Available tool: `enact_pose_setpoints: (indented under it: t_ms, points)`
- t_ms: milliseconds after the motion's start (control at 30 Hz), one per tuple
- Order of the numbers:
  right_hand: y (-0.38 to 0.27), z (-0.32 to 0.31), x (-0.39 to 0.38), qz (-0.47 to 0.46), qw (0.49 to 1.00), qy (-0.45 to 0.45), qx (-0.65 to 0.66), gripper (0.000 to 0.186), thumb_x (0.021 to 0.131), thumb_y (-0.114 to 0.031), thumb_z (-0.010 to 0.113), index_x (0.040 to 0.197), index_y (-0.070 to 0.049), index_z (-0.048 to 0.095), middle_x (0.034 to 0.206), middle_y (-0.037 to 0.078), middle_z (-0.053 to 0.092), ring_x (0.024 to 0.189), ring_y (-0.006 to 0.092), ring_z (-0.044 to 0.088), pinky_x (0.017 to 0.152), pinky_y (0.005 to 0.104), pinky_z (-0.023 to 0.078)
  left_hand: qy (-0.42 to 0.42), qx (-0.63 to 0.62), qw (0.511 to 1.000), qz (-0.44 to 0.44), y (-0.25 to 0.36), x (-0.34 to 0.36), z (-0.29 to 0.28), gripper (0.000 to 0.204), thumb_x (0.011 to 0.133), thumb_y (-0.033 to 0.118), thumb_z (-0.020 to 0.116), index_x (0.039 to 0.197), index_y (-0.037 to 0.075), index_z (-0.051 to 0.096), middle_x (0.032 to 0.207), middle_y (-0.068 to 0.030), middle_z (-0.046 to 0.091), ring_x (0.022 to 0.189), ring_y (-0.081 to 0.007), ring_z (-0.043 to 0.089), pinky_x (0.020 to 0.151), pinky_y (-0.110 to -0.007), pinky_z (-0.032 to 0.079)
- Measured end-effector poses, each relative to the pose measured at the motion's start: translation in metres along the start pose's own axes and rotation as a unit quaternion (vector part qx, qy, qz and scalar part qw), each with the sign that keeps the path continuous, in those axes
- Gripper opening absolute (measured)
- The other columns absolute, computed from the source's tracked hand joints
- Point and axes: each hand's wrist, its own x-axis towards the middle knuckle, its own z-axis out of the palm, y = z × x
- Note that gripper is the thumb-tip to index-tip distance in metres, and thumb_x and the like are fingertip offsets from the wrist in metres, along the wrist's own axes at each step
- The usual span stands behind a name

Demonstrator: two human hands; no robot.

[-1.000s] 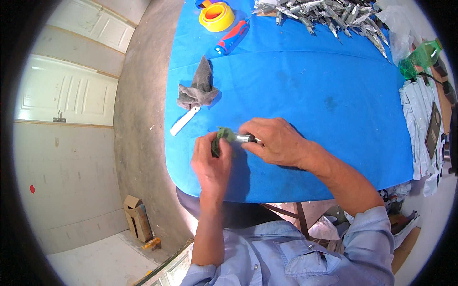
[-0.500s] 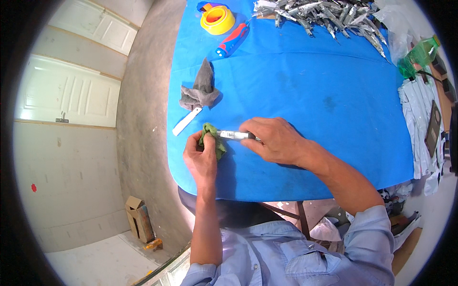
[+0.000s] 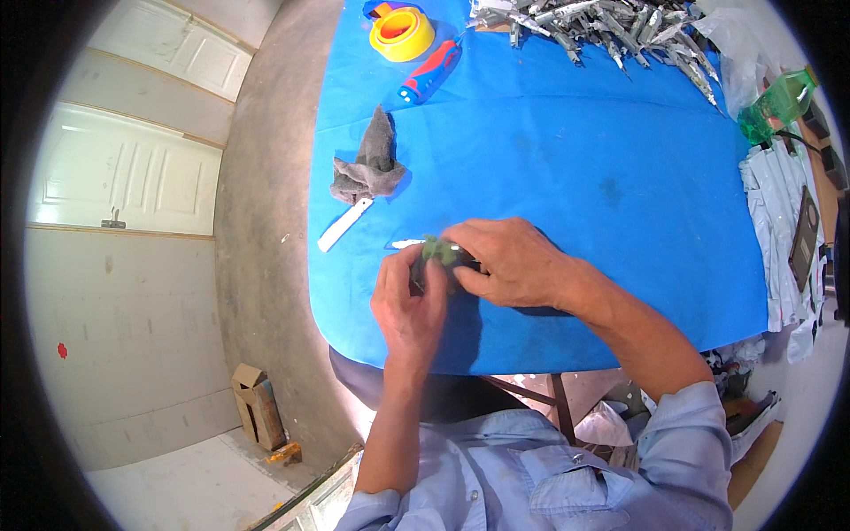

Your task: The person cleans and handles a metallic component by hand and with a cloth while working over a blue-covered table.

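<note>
My right hand [image 3: 518, 263] is closed on one end of a slim silver metal piece [image 3: 406, 243] above the blue-covered table. Around the middle of that piece my left hand [image 3: 407, 301] pinches a green cloth [image 3: 436, 251]; both are slightly blurred. The metal piece's pale tip sticks out to the left of the cloth, while most of its length is hidden by the cloth and fingers. To the left lies a crumpled grey cloth [image 3: 366, 168], with a flat white strip [image 3: 345, 225] at its lower edge.
A yellow tape roll [image 3: 401, 35] and a red-and-blue screwdriver [image 3: 430, 73] lie at the far left of the table [image 3: 567, 168]. Many silver metal pieces [image 3: 611, 31] are heaped at the back. On the right are a green plastic bottle [image 3: 779, 106] and stacked white strips [image 3: 770, 239].
My left hand has slid the green cloth rightward along the metal piece, close to my right fingers. The piece's left tip has come out beyond the cloth. My right hand has hardly moved.
</note>
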Motion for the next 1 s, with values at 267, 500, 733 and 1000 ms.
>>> enact_pose_setpoints:
  t_ms: [267,500,733,1000]
  points:
    - [0.014,0.012,-0.001,-0.038,0.997,0.051,-0.04,0.03,0.094,-0.012,0.068,0.122,-0.002,0.067,0.102,0.018,0.073,0.09,0.0405,0.071,0.076,0.05,0.057,0.02,0.01,0.998,-0.056,-0.018,0.013,-0.007,0.016,0.097,0.006,0.073,0.11,-0.002,0.071,0.09,-0.0148,0.072,0.072,-0.0196,0.066,0.065,-0.034,0.054]
    - [0.01,0.009,-0.001,-0.023,0.999,0.04,-0.026,0.02,0.097,-0.016,0.065,0.11,-0.001,0.063,0.101,0.021,0.07,0.096,0.0442,0.069,0.081,0.0554,0.053,0.018,-0.016,0.991,-0.135,-0.012,0.019,-0.01,0.021,0.102,0.014,0.07,0.111,-0.005,0.072,0.082,-0.0066,0.071,0.072,-0.0091,0.063,0.065,-0.028,0.052]
    - [0.009,0.009,-0.001,-0.026,0.998,0.054,-0.019,0.023,0.097,-0.015,0.064,0.114,0.0,0.064,0.102,0.021,0.071,0.097,0.044,0.069,0.081,0.0551,0.054,0.039,-0.091,0.97,-0.221,-0.025,0.024,-0.016,0.02,0.102,0.013,0.069,0.11,-0.005,0.071,0.082,-0.0044,0.07,0.069,-0.0083,0.061,0.061,-0.027,0.051]
    - [0.009,0.008,0.001,0.0,0.999,0.043,0.007,0.029,0.09,-0.011,0.062,0.117,-0.002,0.065,0.106,0.023,0.073,0.101,0.0466,0.069,0.083,0.0563,0.054,-0.04,0.019,0.999,0.027,0.019,0.004,0.001,0.019,0.094,0.004,0.076,0.112,-0.001,0.073,0.096,-0.0094,0.074,0.08,-0.013,0.067,0.071,-0.028,0.055]
